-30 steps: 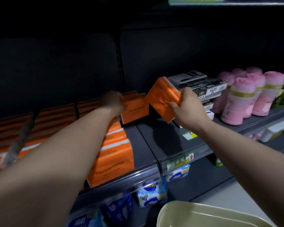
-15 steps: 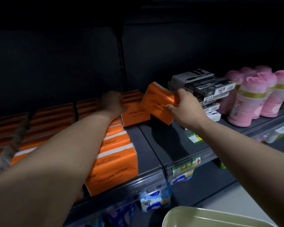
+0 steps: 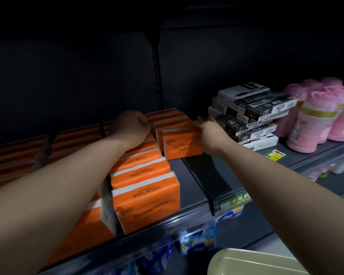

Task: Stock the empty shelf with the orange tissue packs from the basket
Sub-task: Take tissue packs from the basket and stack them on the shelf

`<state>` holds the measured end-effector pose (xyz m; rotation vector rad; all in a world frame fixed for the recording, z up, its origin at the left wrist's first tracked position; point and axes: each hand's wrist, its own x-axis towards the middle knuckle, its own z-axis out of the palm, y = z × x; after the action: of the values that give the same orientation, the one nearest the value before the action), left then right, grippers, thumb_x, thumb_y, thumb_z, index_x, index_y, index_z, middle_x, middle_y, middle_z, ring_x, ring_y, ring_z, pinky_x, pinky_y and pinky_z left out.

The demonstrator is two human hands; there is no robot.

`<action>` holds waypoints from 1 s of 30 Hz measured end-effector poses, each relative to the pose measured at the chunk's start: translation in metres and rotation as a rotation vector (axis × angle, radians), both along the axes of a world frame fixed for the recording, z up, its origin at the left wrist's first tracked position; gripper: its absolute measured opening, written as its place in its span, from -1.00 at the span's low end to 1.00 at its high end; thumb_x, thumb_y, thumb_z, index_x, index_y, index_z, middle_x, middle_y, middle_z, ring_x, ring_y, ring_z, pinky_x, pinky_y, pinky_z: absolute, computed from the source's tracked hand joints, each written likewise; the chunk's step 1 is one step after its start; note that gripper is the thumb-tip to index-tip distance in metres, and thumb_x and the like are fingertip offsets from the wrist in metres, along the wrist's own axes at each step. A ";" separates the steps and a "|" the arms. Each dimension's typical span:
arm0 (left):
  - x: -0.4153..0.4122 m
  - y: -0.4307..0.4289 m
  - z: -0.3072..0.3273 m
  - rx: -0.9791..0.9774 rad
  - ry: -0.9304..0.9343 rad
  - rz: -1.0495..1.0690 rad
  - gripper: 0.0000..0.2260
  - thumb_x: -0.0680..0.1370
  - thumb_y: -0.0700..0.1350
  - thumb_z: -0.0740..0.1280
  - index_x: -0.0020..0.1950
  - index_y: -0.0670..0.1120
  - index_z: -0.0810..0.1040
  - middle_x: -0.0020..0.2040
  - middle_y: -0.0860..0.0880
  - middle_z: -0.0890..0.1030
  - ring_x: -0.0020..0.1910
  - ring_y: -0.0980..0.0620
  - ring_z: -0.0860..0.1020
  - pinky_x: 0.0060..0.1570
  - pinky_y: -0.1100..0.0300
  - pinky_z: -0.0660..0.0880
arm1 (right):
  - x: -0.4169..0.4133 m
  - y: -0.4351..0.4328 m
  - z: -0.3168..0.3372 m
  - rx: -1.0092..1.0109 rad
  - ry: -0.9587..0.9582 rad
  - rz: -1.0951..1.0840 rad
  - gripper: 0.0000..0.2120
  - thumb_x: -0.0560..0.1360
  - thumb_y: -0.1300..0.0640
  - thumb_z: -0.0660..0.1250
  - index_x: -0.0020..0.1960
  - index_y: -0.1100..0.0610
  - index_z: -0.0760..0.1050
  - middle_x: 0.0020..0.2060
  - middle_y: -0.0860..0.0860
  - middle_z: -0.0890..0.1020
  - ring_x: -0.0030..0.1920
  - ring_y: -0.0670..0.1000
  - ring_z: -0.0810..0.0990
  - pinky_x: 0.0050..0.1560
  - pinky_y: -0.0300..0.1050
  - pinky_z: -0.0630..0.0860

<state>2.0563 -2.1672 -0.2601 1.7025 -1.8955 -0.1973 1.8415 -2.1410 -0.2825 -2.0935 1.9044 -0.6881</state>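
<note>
- My right hand point(image 3: 208, 132) grips the right end of an orange plastic-wrapped tissue pack point(image 3: 179, 144).
- That pack stands upright on the dark grey metal shelf point(image 3: 195, 175), at the front of a short row of like packs.
- My left hand point(image 3: 130, 126) lies with fingers curled on the neighbouring long row of orange packs point(image 3: 145, 175); I cannot tell whether it holds one.
- A stack of black-and-white cardboard boxes point(image 3: 252, 112) sits just right of my right hand, with pink wrapped rolls point(image 3: 314, 120) beyond.
- The pale green plastic basket point(image 3: 246, 262) shows at the bottom edge.
</note>
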 end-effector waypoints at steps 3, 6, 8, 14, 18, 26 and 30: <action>0.005 0.005 -0.001 0.017 0.010 0.008 -0.78 0.52 0.04 0.33 0.12 0.02 0.60 0.18 0.02 0.59 0.11 0.02 0.54 0.15 0.10 0.48 | 0.006 -0.003 -0.002 -0.048 -0.010 0.015 -0.49 0.44 0.36 0.15 0.35 0.08 0.41 0.21 0.21 0.42 0.18 0.23 0.48 0.23 -0.10 0.40; 0.009 0.010 -0.002 0.016 0.019 0.034 -0.83 0.51 0.04 0.34 0.06 0.05 0.59 0.13 0.03 0.60 0.05 0.03 0.55 0.03 0.16 0.46 | 0.011 0.000 -0.001 -0.072 -0.064 0.021 -0.48 0.44 0.36 0.17 0.38 0.11 0.36 0.27 0.21 0.42 0.25 0.21 0.45 0.26 -0.09 0.38; 0.011 0.016 -0.002 0.011 0.022 0.052 -0.85 0.51 0.03 0.34 0.05 0.07 0.59 0.09 0.03 0.61 0.03 0.02 0.55 -0.01 0.18 0.44 | 0.014 0.006 0.000 -0.093 -0.058 0.026 -0.45 0.43 0.35 0.22 0.40 0.11 0.31 0.31 0.19 0.39 0.29 0.20 0.42 0.30 -0.09 0.35; 0.011 0.047 0.005 -0.004 -0.037 0.031 -0.76 0.52 0.06 0.31 0.16 0.06 0.55 0.14 0.02 0.57 0.03 0.03 0.53 -0.07 0.20 0.40 | 0.017 0.032 0.011 -0.169 0.045 0.041 -0.41 0.43 0.30 0.30 0.43 0.09 0.29 0.36 0.12 0.37 0.35 0.16 0.35 0.36 -0.07 0.29; 0.016 0.084 0.014 -0.057 -0.055 0.021 -0.75 0.50 0.05 0.33 0.15 0.04 0.57 0.13 0.01 0.59 0.08 -0.01 0.55 0.03 0.16 0.49 | 0.023 0.062 0.023 -0.212 0.036 0.069 -0.48 0.44 0.27 0.31 0.38 0.12 0.35 0.33 0.13 0.41 0.35 0.16 0.36 0.34 -0.09 0.32; 0.040 0.184 0.042 -0.135 -0.056 -0.008 -0.77 0.47 -0.01 0.36 0.09 -0.01 0.62 0.05 0.01 0.65 0.07 -0.01 0.58 0.10 0.12 0.51 | 0.061 0.148 0.046 -0.205 0.083 0.233 -0.42 0.49 0.18 0.34 0.47 0.11 0.26 0.45 0.12 0.30 0.46 0.08 0.23 0.44 -0.15 0.11; 0.060 0.240 0.047 -0.159 -0.072 -0.027 -0.79 0.47 -0.02 0.36 0.07 -0.01 0.62 0.06 -0.01 0.64 0.08 -0.03 0.58 0.10 0.08 0.50 | 0.092 0.202 0.051 -0.231 0.095 0.304 -0.45 0.49 0.18 0.34 0.44 0.14 0.29 0.41 0.13 0.36 0.42 0.10 0.28 0.37 -0.25 0.07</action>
<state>2.1167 -1.9272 -0.2135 1.5974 -1.9327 0.0045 1.9339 -1.9390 -0.2314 -2.5286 1.5608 -0.7798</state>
